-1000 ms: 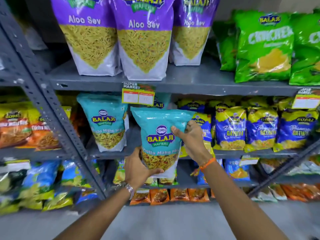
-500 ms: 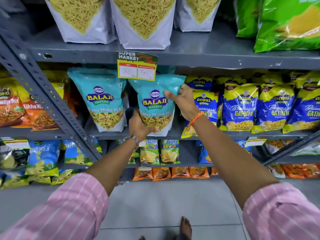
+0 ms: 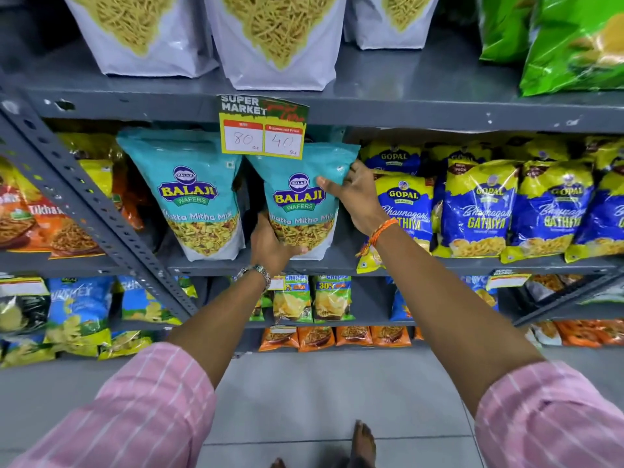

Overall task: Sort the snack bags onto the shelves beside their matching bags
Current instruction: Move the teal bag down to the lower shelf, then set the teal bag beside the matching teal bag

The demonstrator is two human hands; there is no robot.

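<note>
A teal Balaji Khatta Mitha Mix bag (image 3: 300,204) stands upright on the middle shelf (image 3: 337,263), right beside a matching teal bag (image 3: 192,197) to its left. My left hand (image 3: 270,244) grips its lower left corner from below. My right hand (image 3: 354,194) holds its upper right edge, thumb across the front. The bag's top tucks behind a price tag (image 3: 263,128) reading 80 and 40.
Blue and yellow Gopal Gathiya bags (image 3: 479,207) fill the shelf to the right. Purple-topped Aloo Sev pouches (image 3: 273,38) and green bags (image 3: 570,38) stand above. A grey slotted upright (image 3: 84,204) slants on the left. Small chip packs (image 3: 331,298) line the lower shelves.
Both hands have carried the teal bag up and back into the middle shelf, until it stands next to the matching bag. The view has tilted downward.
</note>
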